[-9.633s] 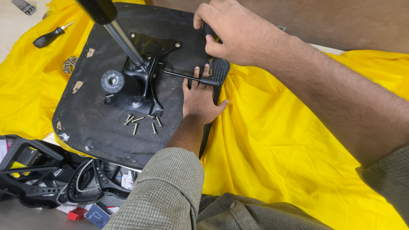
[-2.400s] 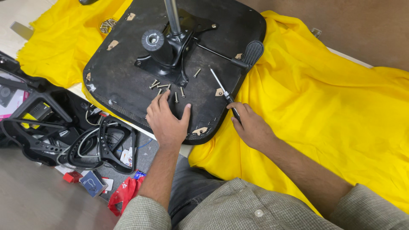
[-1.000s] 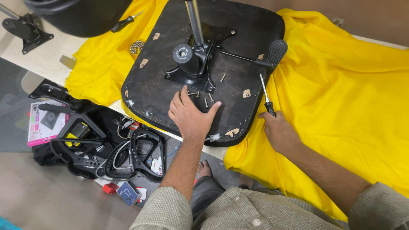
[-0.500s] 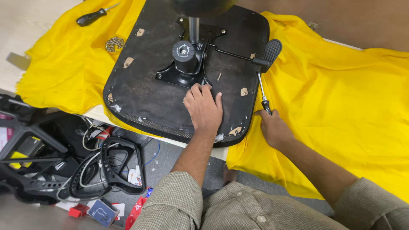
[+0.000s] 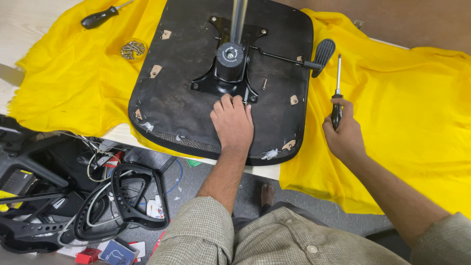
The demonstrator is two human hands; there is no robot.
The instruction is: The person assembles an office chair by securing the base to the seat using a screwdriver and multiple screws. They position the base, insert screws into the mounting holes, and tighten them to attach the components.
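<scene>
Black screwdriver [image 5: 336, 100] now lifted off seat [image 5: 196, 103].

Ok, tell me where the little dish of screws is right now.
In the head view the dish of screws sits upper left on the yellow cloth, just left of the upturned chair seat and below the black-handled screwdriver.

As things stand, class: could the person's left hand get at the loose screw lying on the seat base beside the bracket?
Probably yes. The left hand rests on the seat base at the bracket's edge, and the loose screw lies close by on bare surface with nothing between them.
</scene>
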